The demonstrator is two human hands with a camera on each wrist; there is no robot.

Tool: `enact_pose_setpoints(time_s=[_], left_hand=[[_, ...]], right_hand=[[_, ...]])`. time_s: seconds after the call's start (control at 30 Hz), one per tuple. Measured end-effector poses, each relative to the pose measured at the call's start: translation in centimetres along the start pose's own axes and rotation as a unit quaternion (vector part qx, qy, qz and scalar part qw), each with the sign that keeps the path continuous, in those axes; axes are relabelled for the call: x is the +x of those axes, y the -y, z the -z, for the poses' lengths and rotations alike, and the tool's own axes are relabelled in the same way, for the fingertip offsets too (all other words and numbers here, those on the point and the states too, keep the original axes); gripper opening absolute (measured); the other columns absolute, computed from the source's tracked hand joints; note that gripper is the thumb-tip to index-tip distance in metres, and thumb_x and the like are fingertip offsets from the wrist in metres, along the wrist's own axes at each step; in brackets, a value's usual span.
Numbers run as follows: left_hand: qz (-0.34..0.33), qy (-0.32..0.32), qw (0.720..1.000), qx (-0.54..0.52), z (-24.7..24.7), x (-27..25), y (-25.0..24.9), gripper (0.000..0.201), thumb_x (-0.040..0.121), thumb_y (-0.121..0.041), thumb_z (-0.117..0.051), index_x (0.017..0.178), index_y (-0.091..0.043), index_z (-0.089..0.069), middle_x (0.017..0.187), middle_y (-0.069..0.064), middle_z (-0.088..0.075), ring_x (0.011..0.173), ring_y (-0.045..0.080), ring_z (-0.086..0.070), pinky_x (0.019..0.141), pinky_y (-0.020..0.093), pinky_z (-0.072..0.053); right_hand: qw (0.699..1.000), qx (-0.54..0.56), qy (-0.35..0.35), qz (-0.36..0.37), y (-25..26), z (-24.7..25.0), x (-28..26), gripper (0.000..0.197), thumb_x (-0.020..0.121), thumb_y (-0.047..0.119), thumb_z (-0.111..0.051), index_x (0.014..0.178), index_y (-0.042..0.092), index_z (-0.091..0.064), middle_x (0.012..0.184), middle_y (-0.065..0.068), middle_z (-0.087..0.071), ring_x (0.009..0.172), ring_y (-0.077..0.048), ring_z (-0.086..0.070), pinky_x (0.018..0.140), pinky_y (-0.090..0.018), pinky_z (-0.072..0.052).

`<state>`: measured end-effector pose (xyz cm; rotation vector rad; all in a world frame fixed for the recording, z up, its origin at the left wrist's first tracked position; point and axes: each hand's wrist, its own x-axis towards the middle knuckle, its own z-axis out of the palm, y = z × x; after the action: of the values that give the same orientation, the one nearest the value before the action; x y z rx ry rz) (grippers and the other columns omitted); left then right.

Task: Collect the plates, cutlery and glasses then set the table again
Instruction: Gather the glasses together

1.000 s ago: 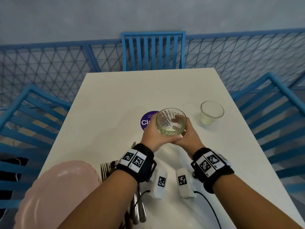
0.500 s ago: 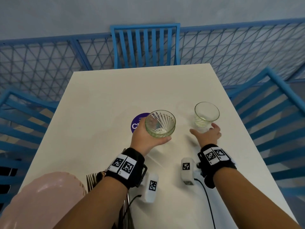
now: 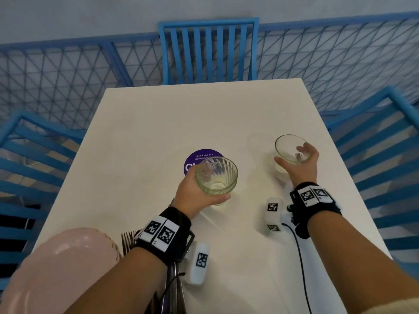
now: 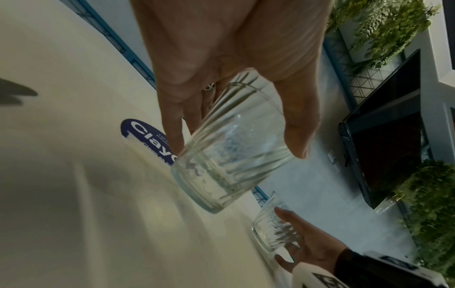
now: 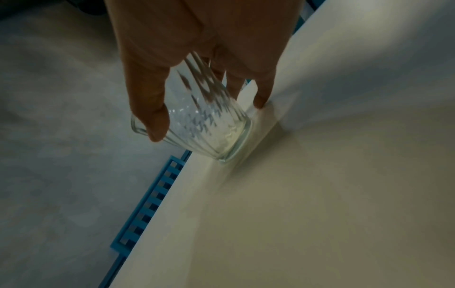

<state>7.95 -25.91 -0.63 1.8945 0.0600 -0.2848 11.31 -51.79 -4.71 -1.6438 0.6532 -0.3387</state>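
Observation:
On the white table (image 3: 181,114), my left hand (image 3: 209,185) grips a ribbed clear glass (image 3: 216,177) near the middle, thumb on one side and fingers on the other (image 4: 236,150). A second clear glass (image 3: 289,146) stands to the right near the table's edge. My right hand (image 3: 292,155) wraps round it, thumb on the near side and fingers behind, as the right wrist view (image 5: 209,118) shows. A stack of pink plates (image 3: 61,268) sits at the near left corner. Forks and other cutlery (image 3: 129,241) lie beside it, partly hidden under my left forearm.
A round purple sticker (image 3: 197,159) lies on the table just behind the left glass. Blue slatted chairs stand at the far end (image 3: 208,48), the left (image 3: 34,155) and the right (image 3: 374,143). A blue mesh fence (image 3: 340,64) runs behind.
My right hand let go of the ribbed glass, moved right and closed round the second glass. My left hand kept the ribbed glass, shifting it slightly left.

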Motion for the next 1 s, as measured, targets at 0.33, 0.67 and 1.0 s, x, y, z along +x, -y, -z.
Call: enact_pose_setpoints(time_s=[0.33,0.67,1.0], left_hand=[[0.012,-0.009,1.0,-0.004,1.6,-3.5,1.9,0.091,0.027,-0.042,-0.08,0.109,-0.022,-0.047,0.103,-0.015,-0.059,0.105,0.017,-0.061,0.09,0.029,-0.05],[0.05,-0.026,0.998,0.026,2.6,-7.6,3.9,0.103,0.029,-0.04,-0.083,0.122,-0.017,-0.045,0.111,-0.006,-0.066,0.102,0.011,-0.064,0.093,0.037,-0.053],[0.06,-0.055,0.995,0.062,1.8,-8.9,4.6,0.102,0.049,-0.014,-0.09,0.135,-0.013,-0.036,0.108,-0.009,-0.055,0.104,0.011,-0.058,0.079,0.009,-0.043]], right_hand=[[0.956,0.1,0.243,0.133,6.3,-4.4,-9.8,0.088,0.046,0.03,-0.082,0.122,0.026,-0.037,0.116,0.015,-0.052,0.112,-0.005,-0.055,0.096,-0.032,-0.05],[0.903,-0.035,0.392,0.172,5.6,-5.9,-17.4,0.081,0.046,0.039,-0.077,0.118,0.039,-0.039,0.116,0.022,-0.053,0.113,0.0,-0.053,0.1,-0.022,-0.044],[0.893,-0.082,0.42,0.141,2.6,-5.1,-19.4,0.093,0.042,0.035,-0.076,0.127,0.022,-0.041,0.117,0.014,-0.053,0.1,0.024,-0.048,0.081,0.002,-0.04]])
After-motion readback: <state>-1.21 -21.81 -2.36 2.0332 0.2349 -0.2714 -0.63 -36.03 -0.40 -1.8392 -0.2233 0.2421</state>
